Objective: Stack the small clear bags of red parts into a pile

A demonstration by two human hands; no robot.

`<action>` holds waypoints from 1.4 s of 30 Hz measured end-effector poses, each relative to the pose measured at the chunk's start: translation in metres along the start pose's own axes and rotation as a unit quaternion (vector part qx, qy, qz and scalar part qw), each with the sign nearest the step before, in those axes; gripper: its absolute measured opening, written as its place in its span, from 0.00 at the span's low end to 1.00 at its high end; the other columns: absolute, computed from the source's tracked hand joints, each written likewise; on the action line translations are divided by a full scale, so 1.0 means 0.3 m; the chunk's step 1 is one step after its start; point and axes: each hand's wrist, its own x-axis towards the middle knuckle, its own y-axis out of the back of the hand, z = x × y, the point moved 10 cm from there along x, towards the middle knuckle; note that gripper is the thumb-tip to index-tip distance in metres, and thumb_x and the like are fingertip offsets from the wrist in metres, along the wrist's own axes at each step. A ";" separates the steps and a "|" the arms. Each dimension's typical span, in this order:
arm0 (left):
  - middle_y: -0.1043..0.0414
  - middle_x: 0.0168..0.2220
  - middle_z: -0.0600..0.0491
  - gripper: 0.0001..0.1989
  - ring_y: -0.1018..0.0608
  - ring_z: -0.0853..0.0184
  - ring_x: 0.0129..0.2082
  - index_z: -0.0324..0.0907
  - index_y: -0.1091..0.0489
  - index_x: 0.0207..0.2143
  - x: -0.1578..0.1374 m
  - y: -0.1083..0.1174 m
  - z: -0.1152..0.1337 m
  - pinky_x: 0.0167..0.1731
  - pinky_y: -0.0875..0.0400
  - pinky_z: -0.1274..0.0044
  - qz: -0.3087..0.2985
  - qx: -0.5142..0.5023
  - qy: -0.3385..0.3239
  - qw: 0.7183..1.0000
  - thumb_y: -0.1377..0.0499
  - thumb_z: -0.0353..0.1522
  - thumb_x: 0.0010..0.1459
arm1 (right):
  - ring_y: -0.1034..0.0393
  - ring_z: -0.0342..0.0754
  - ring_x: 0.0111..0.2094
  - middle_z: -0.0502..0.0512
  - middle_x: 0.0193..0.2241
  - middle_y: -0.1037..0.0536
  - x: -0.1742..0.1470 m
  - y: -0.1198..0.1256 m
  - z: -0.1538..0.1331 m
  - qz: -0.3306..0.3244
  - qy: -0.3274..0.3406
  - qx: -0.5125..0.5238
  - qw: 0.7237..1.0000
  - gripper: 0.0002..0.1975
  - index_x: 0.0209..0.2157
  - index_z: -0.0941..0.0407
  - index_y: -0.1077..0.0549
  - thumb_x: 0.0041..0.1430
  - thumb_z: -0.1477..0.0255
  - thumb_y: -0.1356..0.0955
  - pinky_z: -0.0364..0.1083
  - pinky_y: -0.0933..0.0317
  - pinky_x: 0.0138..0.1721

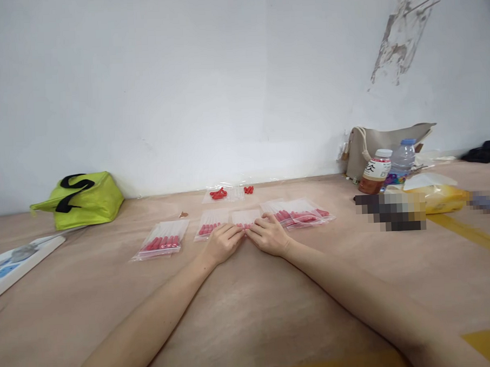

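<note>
We see the left hand [225, 242] and the right hand [268, 234] meet, both curled, at the near edge of a small clear bag [246, 216] of red pieces [243, 226], presumably to steady it; whether they pinch it we cannot tell. Similar filled bags [163, 239] lie flat to both sides on the brown surface [250, 307], perhaps to give the hands room

One left hand [225, 243] and one right hand [268, 235]; clear zip bags [162, 242] of red sticks in four places, overlapping too much for an exact count; two small heaps of red pieces [219, 194]; two bottles [375, 172]; one lime-green bag [93, 201], one beige bag [383, 138], one power strip [29, 262], one yellow packet [440, 198].
</note>
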 end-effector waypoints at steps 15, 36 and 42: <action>0.27 0.31 0.51 0.06 0.27 0.68 0.31 0.39 0.31 0.33 0.002 0.016 -0.006 0.31 0.33 0.75 0.009 -0.033 0.017 0.999 0.48 0.26 0.55 | 0.43 0.41 0.30 0.50 0.25 0.29 -0.006 0.002 0.026 -0.022 -0.036 0.023 0.999 0.11 0.29 0.56 0.30 0.58 0.76 0.41 0.48 0.58 0.42; 0.27 0.33 0.53 0.06 0.28 0.69 0.34 0.41 0.30 0.34 -0.003 0.006 -0.039 0.35 0.33 0.75 0.001 -0.065 0.066 0.996 0.47 0.27 0.55 | 0.43 0.42 0.31 0.50 0.24 0.29 -0.066 0.021 0.117 -0.042 -0.095 0.058 0.993 0.10 0.29 0.56 0.30 0.58 0.74 0.41 0.49 0.59 0.42; 0.27 0.34 0.52 0.07 0.28 0.68 0.34 0.42 0.31 0.35 0.027 -0.025 0.005 0.35 0.35 0.73 -0.022 -0.050 0.034 0.998 0.47 0.28 0.55 | 0.43 0.42 0.30 0.51 0.23 0.31 -0.035 0.015 0.061 -0.046 -0.068 0.055 0.995 0.11 0.26 0.57 0.30 0.58 0.74 0.42 0.49 0.58 0.42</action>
